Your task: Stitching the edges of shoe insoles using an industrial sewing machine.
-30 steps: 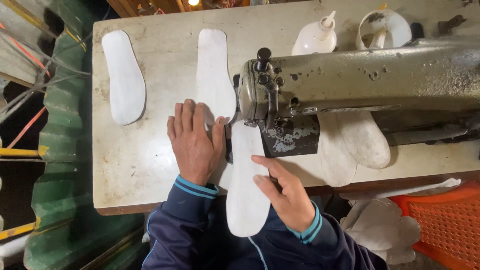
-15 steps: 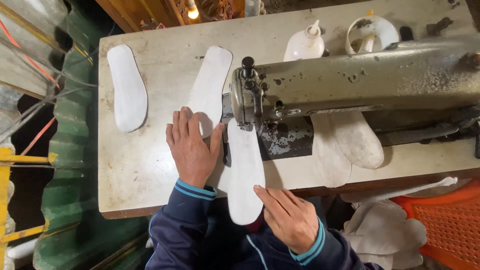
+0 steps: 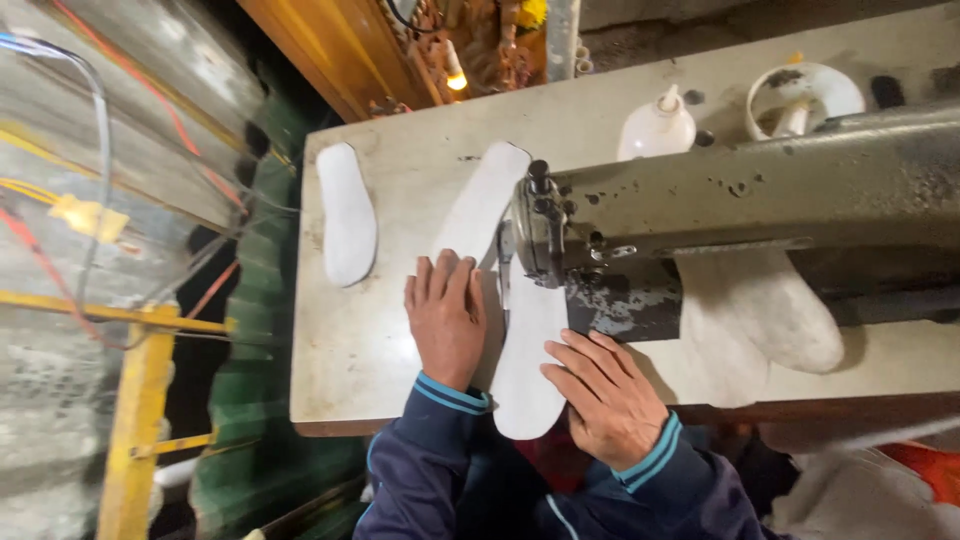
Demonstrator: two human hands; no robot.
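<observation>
A white insole (image 3: 528,350) lies under the sewing machine (image 3: 700,215) head at the worktop (image 3: 350,350) front edge, partly fed through. The left hand (image 3: 445,320) and right hand (image 3: 605,395) press it flat, grip spread. Another insole (image 3: 347,213) waits near the left edge.

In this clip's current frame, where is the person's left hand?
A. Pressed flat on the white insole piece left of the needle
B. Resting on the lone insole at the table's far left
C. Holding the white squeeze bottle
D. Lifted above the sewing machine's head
A: the left hand lies palm-down on the white insole piece beside the sewing machine, while the right hand rests at its near end.
</observation>
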